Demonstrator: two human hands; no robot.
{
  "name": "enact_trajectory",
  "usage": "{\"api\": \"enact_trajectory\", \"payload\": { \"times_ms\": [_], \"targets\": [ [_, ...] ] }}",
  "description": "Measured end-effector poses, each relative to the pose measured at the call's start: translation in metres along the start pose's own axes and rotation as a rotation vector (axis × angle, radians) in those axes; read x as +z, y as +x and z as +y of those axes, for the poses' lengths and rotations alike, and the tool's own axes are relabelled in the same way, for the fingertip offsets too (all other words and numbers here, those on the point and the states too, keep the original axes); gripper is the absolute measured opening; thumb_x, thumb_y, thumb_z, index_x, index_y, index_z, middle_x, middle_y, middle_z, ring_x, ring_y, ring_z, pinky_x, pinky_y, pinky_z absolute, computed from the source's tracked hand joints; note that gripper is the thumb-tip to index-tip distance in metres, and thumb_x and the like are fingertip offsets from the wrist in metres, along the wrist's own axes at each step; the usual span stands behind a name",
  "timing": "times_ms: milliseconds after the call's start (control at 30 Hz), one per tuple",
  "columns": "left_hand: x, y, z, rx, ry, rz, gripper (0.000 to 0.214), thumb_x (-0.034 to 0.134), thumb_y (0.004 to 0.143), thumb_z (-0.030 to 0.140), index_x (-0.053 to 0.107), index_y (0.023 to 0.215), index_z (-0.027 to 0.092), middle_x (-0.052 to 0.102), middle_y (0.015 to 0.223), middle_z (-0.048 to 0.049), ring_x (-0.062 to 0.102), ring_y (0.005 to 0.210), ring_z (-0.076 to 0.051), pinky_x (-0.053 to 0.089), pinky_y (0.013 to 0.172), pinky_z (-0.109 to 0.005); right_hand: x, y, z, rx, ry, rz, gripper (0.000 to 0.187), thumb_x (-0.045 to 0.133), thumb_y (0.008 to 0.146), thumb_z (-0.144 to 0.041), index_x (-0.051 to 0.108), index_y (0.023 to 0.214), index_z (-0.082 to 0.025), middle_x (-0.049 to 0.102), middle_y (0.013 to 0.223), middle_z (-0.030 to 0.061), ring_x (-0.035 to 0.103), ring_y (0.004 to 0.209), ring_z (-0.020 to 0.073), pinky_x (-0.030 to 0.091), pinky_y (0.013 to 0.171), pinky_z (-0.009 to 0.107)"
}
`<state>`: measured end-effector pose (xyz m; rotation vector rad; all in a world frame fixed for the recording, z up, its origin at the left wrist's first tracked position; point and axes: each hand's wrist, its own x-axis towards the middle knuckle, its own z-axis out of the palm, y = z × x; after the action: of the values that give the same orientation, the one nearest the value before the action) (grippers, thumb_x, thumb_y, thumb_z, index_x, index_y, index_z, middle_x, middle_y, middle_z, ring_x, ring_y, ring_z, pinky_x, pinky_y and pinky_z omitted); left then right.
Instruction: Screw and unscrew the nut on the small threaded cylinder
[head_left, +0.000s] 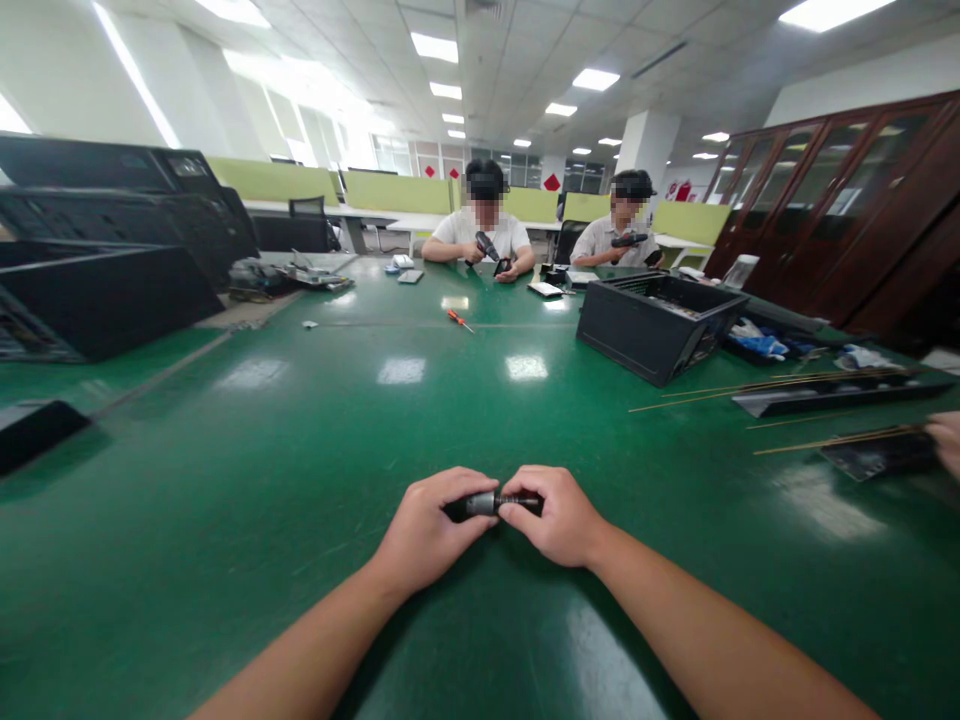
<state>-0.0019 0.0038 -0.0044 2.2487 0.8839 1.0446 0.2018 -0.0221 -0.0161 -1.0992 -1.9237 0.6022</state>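
Observation:
Low in the middle of the head view, my left hand (429,530) is closed round a dark, short cylindrical tool with a grey collar (480,503); it looks like the front of an electric screwdriver. My right hand (559,515) is closed too, pinching a thin, dark, ridged shaft (517,498) in line with the collar. The shaft looks like a screwdriver bit, and whether it sits inside the collar I cannot tell. The two hands nearly meet just above the green table (330,560). My palms hide the rest of both pieces.
An orange-handled screwdriver (457,318) lies farther off. A black computer case (637,325) stands to the right, near metal strips (832,390) and thin rods. More cases (112,290) stand at left. Across the table, two people hold power screwdrivers; another person's hand (946,440) shows at the right edge.

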Motion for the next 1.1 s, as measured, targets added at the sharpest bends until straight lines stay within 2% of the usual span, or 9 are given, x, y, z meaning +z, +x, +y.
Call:
{"api": "enact_trajectory", "payload": {
  "times_ms": [1100],
  "targets": [
    [-0.0001, -0.0018, -0.0004, 0.034, 0.058, 0.062, 0.022, 0.074, 0.078, 0.019, 0.073, 0.099, 0.024, 0.073, 0.098, -0.0026, 0.069, 0.089, -0.017, 0.055, 0.083, -0.027, -0.0033, 0.0019, -0.002, 0.026, -0.004, 0.005, 0.004, 0.066, 0.081, -0.02, 0.069, 0.078, -0.018, 0.066, 0.074, 0.0002, 0.059, 0.068, 0.014, 0.041, 0.065, 0.026]
  ]
}}
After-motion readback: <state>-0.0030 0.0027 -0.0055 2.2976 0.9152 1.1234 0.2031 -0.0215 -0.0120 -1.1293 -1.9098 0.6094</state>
